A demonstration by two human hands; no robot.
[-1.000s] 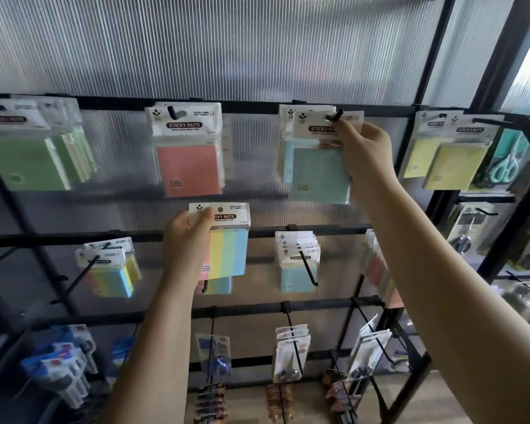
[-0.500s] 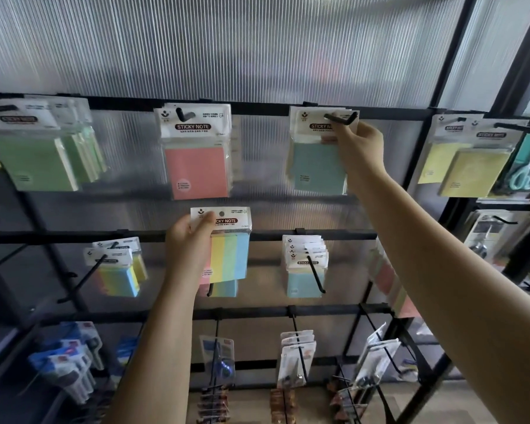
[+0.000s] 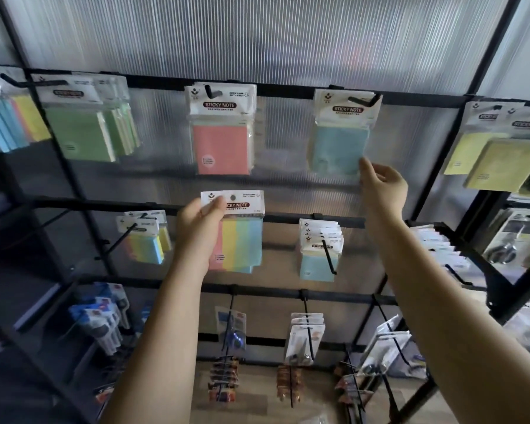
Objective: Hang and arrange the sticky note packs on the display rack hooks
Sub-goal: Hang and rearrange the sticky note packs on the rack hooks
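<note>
My left hand (image 3: 196, 237) grips a striped pink, yellow, green and blue sticky note pack (image 3: 240, 240) by its white header card, held in front of the second rail. A blue sticky note pack (image 3: 338, 148) hangs on the top-row hook (image 3: 361, 101). My right hand (image 3: 381, 191) is at that pack's lower right corner, fingertips pinching its edge. A pink pack (image 3: 222, 148) hangs on the hook to the left, directly above the striped pack.
Green packs (image 3: 80, 133) hang top left and yellow packs (image 3: 502, 160) top right. Small striped packs (image 3: 144, 243) and pale blue packs (image 3: 318, 258) hang on the second row. Lower hooks carry scissors and other stationery (image 3: 303, 338). Black hooks stick out toward me.
My right hand let go of the blue pack's header at the hook and dropped to its lower right corner. The left hand kept the striped pack at about the same place.
</note>
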